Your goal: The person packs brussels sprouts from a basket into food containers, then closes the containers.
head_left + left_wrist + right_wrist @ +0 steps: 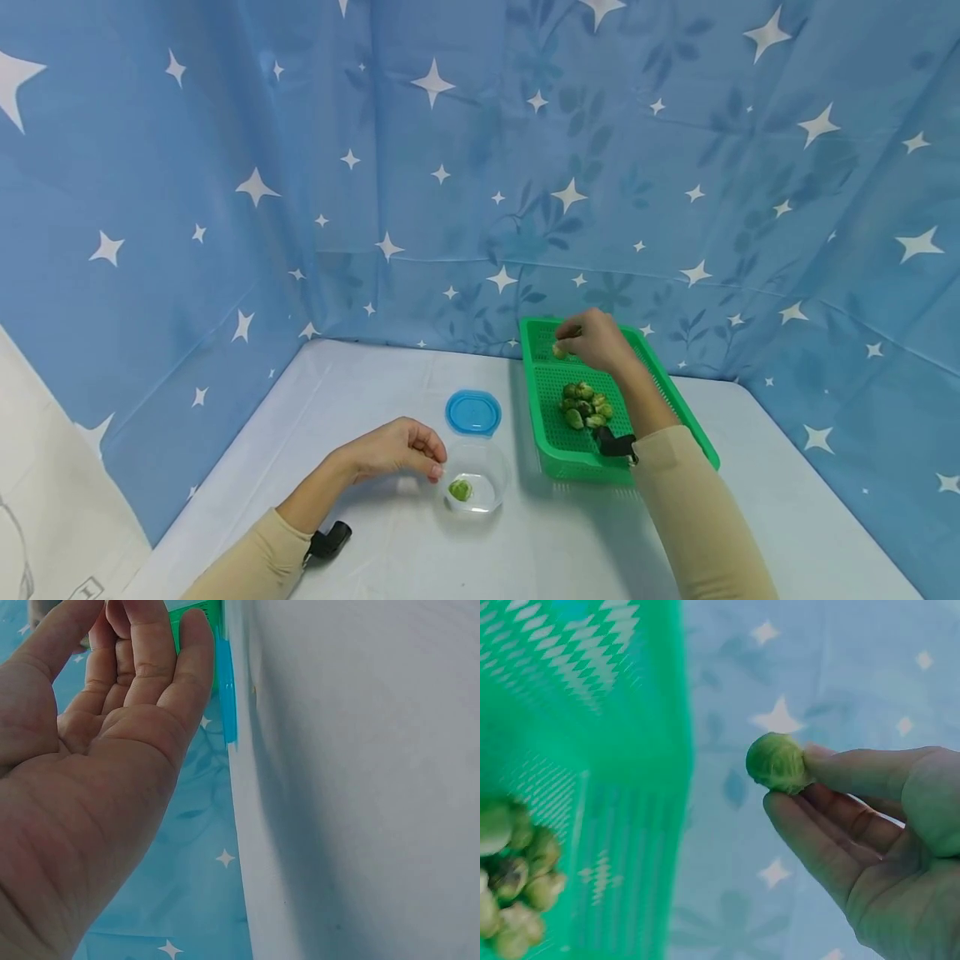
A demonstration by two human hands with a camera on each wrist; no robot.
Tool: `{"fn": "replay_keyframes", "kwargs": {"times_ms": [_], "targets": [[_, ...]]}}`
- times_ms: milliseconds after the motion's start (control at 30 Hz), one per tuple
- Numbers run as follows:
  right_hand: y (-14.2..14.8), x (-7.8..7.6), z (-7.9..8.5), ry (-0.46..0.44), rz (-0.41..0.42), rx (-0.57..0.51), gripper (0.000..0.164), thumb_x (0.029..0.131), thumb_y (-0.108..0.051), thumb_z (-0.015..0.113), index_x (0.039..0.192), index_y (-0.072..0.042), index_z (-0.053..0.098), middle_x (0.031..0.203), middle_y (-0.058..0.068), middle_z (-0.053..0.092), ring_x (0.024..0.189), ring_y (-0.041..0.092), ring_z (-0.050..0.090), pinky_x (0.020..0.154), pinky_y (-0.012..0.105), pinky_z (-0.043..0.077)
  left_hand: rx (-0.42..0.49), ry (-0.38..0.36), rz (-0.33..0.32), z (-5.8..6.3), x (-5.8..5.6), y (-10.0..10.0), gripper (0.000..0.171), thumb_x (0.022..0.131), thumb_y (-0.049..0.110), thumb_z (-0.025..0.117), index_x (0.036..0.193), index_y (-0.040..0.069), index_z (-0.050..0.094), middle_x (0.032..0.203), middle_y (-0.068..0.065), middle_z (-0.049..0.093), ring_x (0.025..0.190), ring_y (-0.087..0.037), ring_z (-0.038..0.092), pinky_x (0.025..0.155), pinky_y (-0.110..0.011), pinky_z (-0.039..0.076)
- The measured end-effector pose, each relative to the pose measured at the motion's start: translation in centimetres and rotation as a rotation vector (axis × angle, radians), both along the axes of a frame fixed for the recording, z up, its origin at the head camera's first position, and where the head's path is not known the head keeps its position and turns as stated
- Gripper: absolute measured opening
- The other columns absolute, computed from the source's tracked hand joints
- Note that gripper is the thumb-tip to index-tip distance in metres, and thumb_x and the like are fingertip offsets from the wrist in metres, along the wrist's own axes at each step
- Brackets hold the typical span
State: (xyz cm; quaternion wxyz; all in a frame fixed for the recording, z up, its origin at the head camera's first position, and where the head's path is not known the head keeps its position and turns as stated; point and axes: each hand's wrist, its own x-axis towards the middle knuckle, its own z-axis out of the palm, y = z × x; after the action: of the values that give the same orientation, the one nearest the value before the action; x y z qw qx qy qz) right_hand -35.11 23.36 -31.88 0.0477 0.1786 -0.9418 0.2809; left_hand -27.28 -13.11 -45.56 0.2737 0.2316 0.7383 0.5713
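Note:
My right hand (596,340) pinches a Brussels sprout (775,763) between thumb and fingertips, above the far compartment of a green basket (557,462). More Brussels sprouts (585,407) lie piled in the basket's larger near compartment. At the left, my left hand (393,450) hovers with loosely bent fingers beside a clear plastic container (491,467). Its fingertips are at the container's rim; whether they touch it I cannot tell. Inside the container lies one green sprout (460,489). From the left wrist view, the palm shows nothing held, but the foremost fingertips are cut off.
A round blue lid (473,412) lies flat just behind the clear container. White cloth covers the table (375,375). Blue curtains with white stars (450,167) hang along the table's back and sides, close behind the basket.

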Motion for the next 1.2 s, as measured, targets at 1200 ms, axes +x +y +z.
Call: {"fn": "replay_keyframes", "kwargs": {"times_ms": [1200], "targets": [[-7.0, 8.0, -1.7, -0.006, 0.331, -0.146, 0.008, 0.094, -0.007, 0.077, 0.1, -0.012, 0.078, 0.096, -0.002, 0.076, 0.089, 0.011, 0.072, 0.078, 0.028, 0.06, 0.002, 0.016, -0.014, 0.0, 0.0, -0.1, 0.027, 0.089, 0.017, 0.083, 0.105, -0.002, 0.073, 0.094, -0.004, 0.076, 0.09, -0.02, 0.074, 0.087, -0.035, 0.058]]}}
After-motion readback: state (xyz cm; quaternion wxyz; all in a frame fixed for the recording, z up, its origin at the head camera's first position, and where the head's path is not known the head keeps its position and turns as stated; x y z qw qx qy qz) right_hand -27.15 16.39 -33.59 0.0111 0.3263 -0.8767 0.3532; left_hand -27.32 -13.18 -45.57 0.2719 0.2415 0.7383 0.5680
